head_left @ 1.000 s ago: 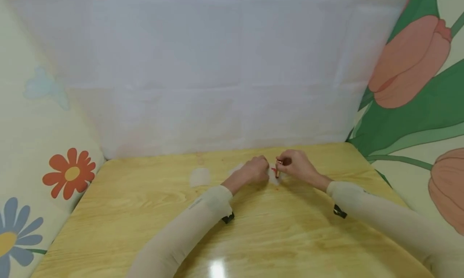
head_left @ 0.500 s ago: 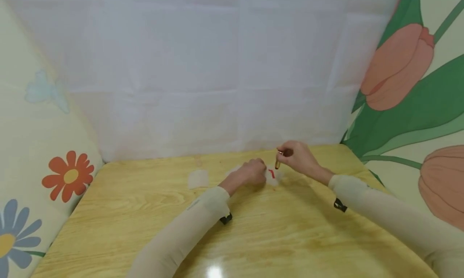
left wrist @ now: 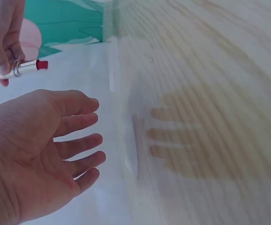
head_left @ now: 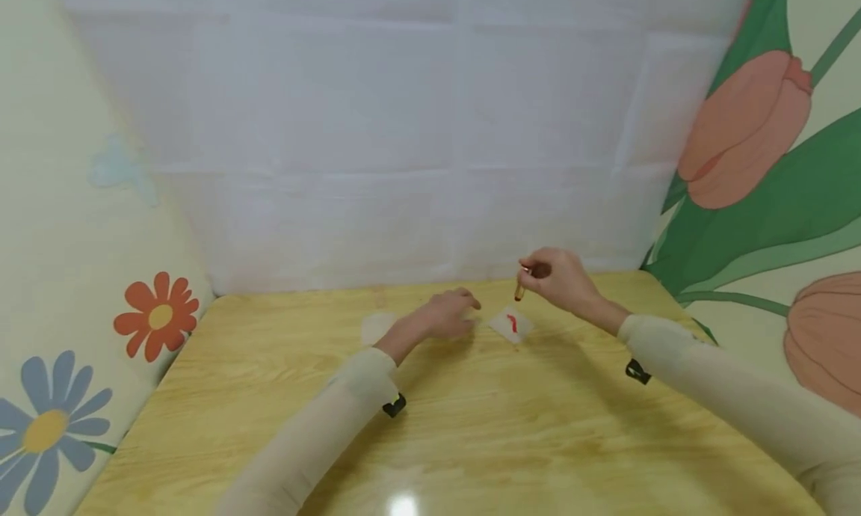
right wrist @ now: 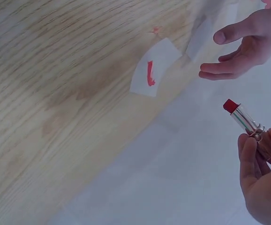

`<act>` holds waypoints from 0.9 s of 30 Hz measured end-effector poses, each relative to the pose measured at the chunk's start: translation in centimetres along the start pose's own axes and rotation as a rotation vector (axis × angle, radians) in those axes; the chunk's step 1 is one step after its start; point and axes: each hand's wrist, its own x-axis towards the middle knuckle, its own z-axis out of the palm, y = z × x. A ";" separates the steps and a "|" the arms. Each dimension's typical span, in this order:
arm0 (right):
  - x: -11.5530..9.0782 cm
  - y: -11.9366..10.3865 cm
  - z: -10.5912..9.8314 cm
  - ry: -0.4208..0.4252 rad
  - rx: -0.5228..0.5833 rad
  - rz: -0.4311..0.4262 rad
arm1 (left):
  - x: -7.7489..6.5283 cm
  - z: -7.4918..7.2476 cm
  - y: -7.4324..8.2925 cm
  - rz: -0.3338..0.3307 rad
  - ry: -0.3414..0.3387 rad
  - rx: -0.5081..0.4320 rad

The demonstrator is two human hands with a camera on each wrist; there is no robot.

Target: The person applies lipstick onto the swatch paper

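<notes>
My right hand (head_left: 557, 277) pinches a lipstick (right wrist: 245, 121) by its shiny base, the red tip bare and pointing down in the head view. Below it on the table lies a small white paper square (head_left: 503, 324) with a red lipstick streak (right wrist: 150, 73) across it. To the left of that paper, my left hand (left wrist: 41, 154) hovers over the table with fingers spread and nothing in it. In the right wrist view, a second white paper (right wrist: 200, 38) shows beyond the marked one, close to the left hand.
Another pale paper square (head_left: 377, 327) lies left of the left hand, partly behind the wrist. A faint red smear (right wrist: 156, 31) marks the wooden table (head_left: 430, 411). A white cloth (head_left: 350, 127) hangs behind the table's far edge, with flower-printed panels at both sides.
The lipstick has lifted off the paper, leaving the red streak uncovered. My left hand has let go of the paper's edge and moved left, its fingers opening.
</notes>
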 end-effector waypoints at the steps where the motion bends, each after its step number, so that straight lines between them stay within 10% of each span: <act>1: 0.1 0.0 0.0 0.004 -0.001 -0.011 | -0.3 -0.1 -0.3 0.003 0.005 0.000; 16: 1.6 -1.0 0.6 -0.017 0.004 -0.064 | -2.5 -1.2 -2.5 -0.069 0.109 0.042; 27: 2.2 -0.9 2.2 -0.070 0.023 -0.057 | -2.5 -0.6 -3.2 -0.143 0.053 0.058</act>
